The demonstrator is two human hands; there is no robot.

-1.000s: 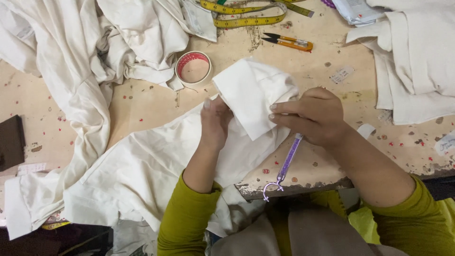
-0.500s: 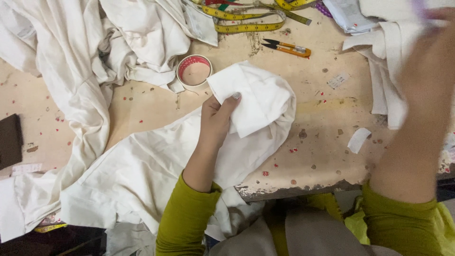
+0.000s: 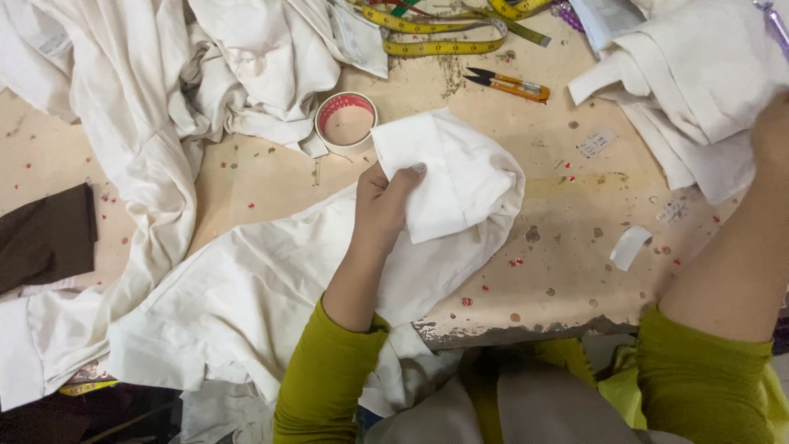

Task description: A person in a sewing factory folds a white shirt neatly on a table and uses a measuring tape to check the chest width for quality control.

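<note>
Gripping a folded end of white cotton garment (image 3: pixel 448 177), the left hand (image 3: pixel 382 205) has its fingers curled closed around the cloth, the thumb pressed flat on top of the fold and the other fingers tucked beneath it. That white garment lies at the middle of the worn, paint-speckled beige worktable (image 3: pixel 567 214), its body trailing down over the chipped near edge toward the person's lap. Out at the far right of the frame, the right hand (image 3: pixel 772 136) is raised against a pile of folded white cloth (image 3: pixel 690 74); only its wrist and heel show, so how far its fingers are open cannot be told, though a thin lilac tool (image 3: pixel 777 25) pokes up near the frame's corner above it. Just beside the held fold, a roll of cream tape with a red inner ring (image 3: pixel 347 122) sits touching a heap of rumpled white fabric (image 3: pixel 246 57). Farther back lie a yellow measuring tape (image 3: pixel 444 45) and small orange-handled thread snips (image 3: pixel 505 84). Near the right forearm rests a small white paper scrap (image 3: pixel 629 247), and a dark brown piece of cloth (image 3: pixel 45 238) lies at the left edge.
</note>
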